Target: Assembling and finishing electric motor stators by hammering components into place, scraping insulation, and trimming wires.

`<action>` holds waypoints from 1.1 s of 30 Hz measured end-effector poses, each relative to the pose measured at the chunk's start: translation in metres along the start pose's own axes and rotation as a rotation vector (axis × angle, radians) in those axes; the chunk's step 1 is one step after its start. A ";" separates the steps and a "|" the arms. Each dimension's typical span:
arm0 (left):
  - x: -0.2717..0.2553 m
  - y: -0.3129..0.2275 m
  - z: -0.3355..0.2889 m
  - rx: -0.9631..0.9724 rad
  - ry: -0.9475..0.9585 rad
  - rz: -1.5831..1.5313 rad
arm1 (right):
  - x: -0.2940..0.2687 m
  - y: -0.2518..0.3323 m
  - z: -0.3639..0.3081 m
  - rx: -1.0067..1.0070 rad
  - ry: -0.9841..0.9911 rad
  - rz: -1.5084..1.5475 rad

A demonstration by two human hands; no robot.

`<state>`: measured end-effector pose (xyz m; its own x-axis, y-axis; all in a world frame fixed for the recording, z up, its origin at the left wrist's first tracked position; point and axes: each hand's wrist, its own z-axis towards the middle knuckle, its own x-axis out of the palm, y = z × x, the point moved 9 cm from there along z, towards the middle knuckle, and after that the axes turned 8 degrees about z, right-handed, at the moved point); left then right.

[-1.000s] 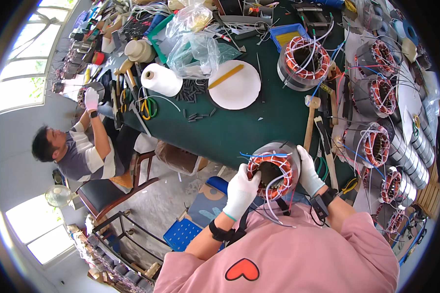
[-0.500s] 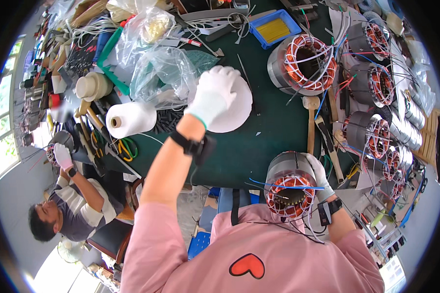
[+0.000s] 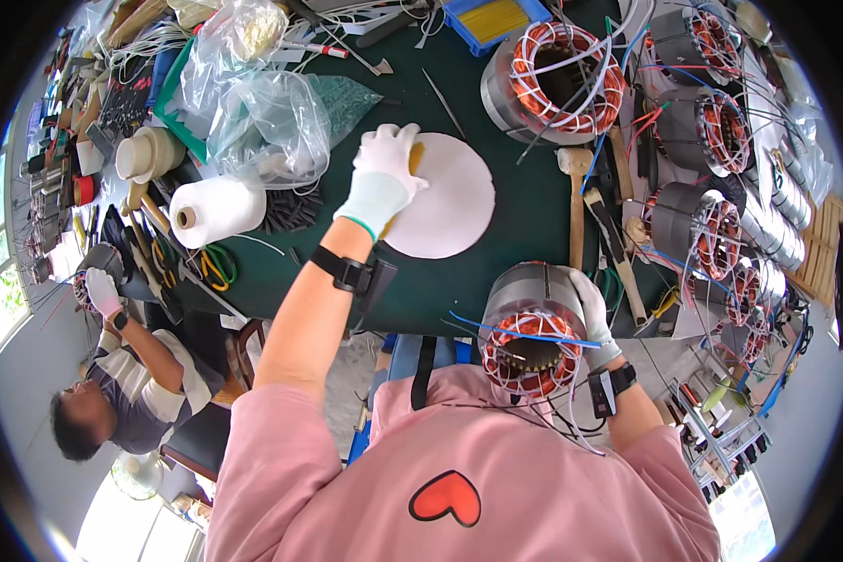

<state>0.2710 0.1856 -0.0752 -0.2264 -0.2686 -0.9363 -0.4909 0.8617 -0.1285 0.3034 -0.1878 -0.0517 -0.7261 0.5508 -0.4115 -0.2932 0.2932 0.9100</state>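
My left hand (image 3: 382, 178), in a white glove, is closed over a narrow yellowish strip (image 3: 416, 157). The strip shows on both sides of the palm, along the left edge of a round white disc (image 3: 454, 201) lying on the table. What the strip is, I cannot tell. At the table's near edge, in front of my body, my gloved right hand (image 3: 592, 307) grips the right side of a motor stator (image 3: 534, 295). Its grey ring stands above copper windings laced with white cord, which face me. A blue wire crosses the windings, and dark and white leads hang toward my shirt.
A larger wound stator (image 3: 501, 98) stands at the back right, with several more along the right side. Near them lie a wooden mallet (image 3: 576, 169) and a brush (image 3: 618, 253). Left are a white thread cone (image 3: 220, 211), plastic bags (image 3: 272, 131) and scissors (image 3: 218, 269). Another person (image 3: 136, 375) sits far left.
My left hand has moved from atop the white disc to its left edge, where the yellowish strip now shows. My right hand keeps its hold on the stator. The whole view has shifted slightly.
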 end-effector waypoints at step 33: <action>0.002 -0.086 -0.051 0.295 -0.265 -0.123 | 0.013 -0.089 -0.061 0.718 -0.358 0.709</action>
<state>0.2695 0.0885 -0.0495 0.0623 -0.2907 -0.9548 -0.2301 0.9267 -0.2971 0.2820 -0.2539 -0.1348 -0.3279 0.9392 0.1023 0.6433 0.1427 0.7522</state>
